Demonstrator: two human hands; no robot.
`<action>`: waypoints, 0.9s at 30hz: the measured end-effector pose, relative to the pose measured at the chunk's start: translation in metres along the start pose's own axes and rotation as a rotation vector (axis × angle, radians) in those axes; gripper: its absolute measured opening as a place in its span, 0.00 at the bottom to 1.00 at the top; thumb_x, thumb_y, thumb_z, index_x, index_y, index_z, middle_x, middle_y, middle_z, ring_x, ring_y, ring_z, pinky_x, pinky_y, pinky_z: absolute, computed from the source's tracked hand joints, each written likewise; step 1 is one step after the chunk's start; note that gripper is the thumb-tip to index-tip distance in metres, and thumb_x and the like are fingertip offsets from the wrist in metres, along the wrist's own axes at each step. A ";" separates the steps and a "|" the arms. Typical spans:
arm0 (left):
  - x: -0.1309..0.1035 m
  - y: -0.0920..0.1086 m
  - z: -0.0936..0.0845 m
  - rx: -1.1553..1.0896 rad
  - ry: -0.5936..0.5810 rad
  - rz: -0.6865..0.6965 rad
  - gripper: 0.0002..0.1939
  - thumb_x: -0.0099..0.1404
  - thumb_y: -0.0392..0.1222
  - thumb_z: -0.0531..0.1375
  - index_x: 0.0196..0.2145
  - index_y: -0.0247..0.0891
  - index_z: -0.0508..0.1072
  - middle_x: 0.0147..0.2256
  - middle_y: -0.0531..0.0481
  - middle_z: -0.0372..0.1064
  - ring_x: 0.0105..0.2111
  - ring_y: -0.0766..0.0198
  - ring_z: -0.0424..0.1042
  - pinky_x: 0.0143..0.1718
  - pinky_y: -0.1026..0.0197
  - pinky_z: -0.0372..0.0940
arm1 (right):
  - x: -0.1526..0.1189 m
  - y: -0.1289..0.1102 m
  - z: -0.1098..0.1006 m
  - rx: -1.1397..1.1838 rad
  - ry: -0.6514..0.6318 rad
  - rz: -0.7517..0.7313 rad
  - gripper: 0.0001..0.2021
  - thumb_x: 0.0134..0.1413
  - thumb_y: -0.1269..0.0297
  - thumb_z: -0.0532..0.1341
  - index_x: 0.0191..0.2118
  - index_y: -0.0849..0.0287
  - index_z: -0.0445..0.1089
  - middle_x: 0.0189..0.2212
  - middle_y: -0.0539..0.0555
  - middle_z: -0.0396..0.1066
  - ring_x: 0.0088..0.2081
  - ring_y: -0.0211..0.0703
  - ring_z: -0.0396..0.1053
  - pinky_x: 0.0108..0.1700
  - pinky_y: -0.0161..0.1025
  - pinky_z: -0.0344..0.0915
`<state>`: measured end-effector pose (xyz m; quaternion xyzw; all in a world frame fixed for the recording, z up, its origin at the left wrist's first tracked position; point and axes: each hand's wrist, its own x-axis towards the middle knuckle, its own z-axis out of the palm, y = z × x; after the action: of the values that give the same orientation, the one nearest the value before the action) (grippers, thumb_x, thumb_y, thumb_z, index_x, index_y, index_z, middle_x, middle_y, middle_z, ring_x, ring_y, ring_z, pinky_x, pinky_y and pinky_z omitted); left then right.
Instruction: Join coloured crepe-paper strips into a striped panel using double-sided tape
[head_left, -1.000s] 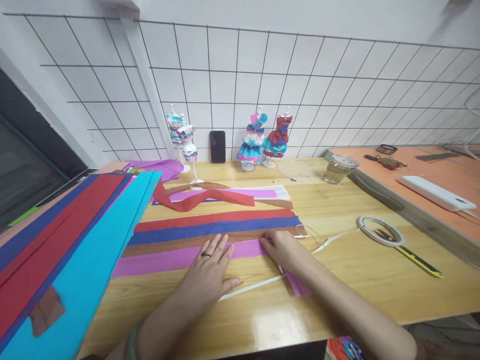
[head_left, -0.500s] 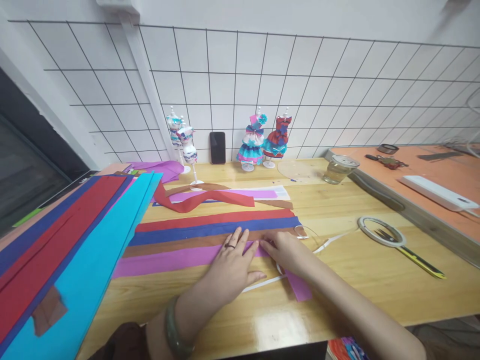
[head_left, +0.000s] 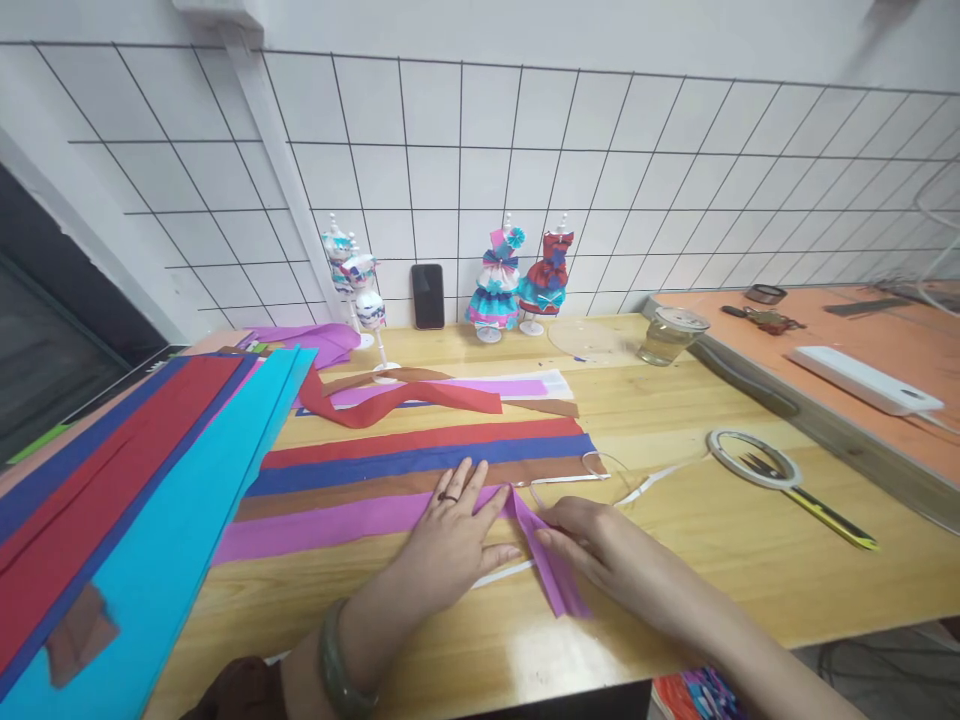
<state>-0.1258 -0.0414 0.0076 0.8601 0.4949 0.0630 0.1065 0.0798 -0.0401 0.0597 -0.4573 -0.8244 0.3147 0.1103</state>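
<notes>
My left hand (head_left: 450,535) lies spread over the purple crepe paper strip (head_left: 322,530), its fingertips reaching the brown strip (head_left: 517,470). Just to its right, my right hand (head_left: 592,540) has thumb and fingers closed at the edge of the purple strip's free end, which bends toward me in a crease; the exact grip is partly hidden. Beyond the brown strip run a blue strip (head_left: 420,467) and a red strip (head_left: 450,436), side by side. Thin white tape (head_left: 506,573) passes under the bent end.
A tape roll (head_left: 754,460) and a yellow cutter (head_left: 836,520) lie at right. Behind stand a glass cup (head_left: 671,335), a phone (head_left: 428,297) and several small dress forms, one in a tiered dress (head_left: 493,290). Long coloured sheets (head_left: 217,480) cover the left side.
My right hand has moved a little right and toward me, and the purple strip's end now bends more openly toward the front. My left hand stays pressed on the strips.
</notes>
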 end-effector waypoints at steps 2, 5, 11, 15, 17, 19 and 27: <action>0.000 0.001 -0.001 0.018 0.001 0.008 0.34 0.61 0.63 0.41 0.59 0.42 0.52 0.62 0.40 0.37 0.61 0.50 0.34 0.58 0.44 0.41 | -0.003 0.003 -0.003 0.022 0.021 0.016 0.17 0.60 0.58 0.46 0.32 0.59 0.68 0.28 0.53 0.68 0.29 0.39 0.65 0.34 0.35 0.59; 0.000 0.002 -0.001 0.042 0.008 0.017 0.33 0.62 0.62 0.42 0.59 0.43 0.52 0.62 0.42 0.38 0.61 0.51 0.34 0.59 0.45 0.41 | -0.003 0.014 -0.006 -0.002 0.094 0.058 0.19 0.61 0.59 0.43 0.33 0.58 0.68 0.28 0.53 0.69 0.30 0.40 0.66 0.35 0.36 0.60; -0.001 0.002 -0.003 0.059 -0.020 0.007 0.33 0.62 0.62 0.41 0.59 0.43 0.51 0.62 0.43 0.40 0.61 0.51 0.36 0.58 0.46 0.41 | 0.008 0.038 -0.004 -0.212 0.290 0.040 0.15 0.58 0.63 0.47 0.38 0.58 0.71 0.33 0.56 0.70 0.36 0.44 0.68 0.37 0.37 0.61; 0.000 0.002 -0.003 0.054 -0.019 0.000 0.33 0.61 0.63 0.40 0.59 0.45 0.51 0.62 0.45 0.41 0.61 0.50 0.38 0.58 0.45 0.43 | 0.016 0.047 0.000 -0.298 0.272 0.049 0.13 0.57 0.64 0.50 0.32 0.57 0.72 0.30 0.55 0.69 0.33 0.41 0.68 0.36 0.35 0.61; 0.001 0.001 -0.002 0.052 -0.016 -0.007 0.33 0.61 0.63 0.40 0.60 0.46 0.50 0.62 0.45 0.41 0.61 0.49 0.40 0.57 0.44 0.44 | 0.018 0.051 0.000 -0.337 0.259 0.064 0.15 0.57 0.65 0.50 0.28 0.57 0.72 0.29 0.55 0.69 0.31 0.40 0.67 0.35 0.34 0.60; 0.001 0.001 -0.001 0.049 -0.021 -0.008 0.33 0.61 0.63 0.40 0.59 0.46 0.50 0.62 0.45 0.41 0.61 0.49 0.40 0.57 0.44 0.45 | 0.018 0.055 -0.002 -0.376 0.273 0.068 0.15 0.57 0.66 0.49 0.27 0.58 0.71 0.28 0.55 0.69 0.31 0.40 0.67 0.34 0.34 0.60; 0.001 -0.002 0.003 0.040 0.020 0.008 0.33 0.61 0.63 0.41 0.59 0.46 0.51 0.62 0.44 0.39 0.61 0.50 0.37 0.58 0.44 0.43 | 0.003 0.094 -0.025 -0.566 0.357 0.137 0.14 0.56 0.66 0.50 0.26 0.58 0.71 0.25 0.55 0.67 0.30 0.42 0.65 0.33 0.35 0.58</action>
<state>-0.1263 -0.0406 0.0045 0.8635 0.4935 0.0619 0.0840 0.1547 0.0087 0.0209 -0.5720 -0.8141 -0.0050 0.1000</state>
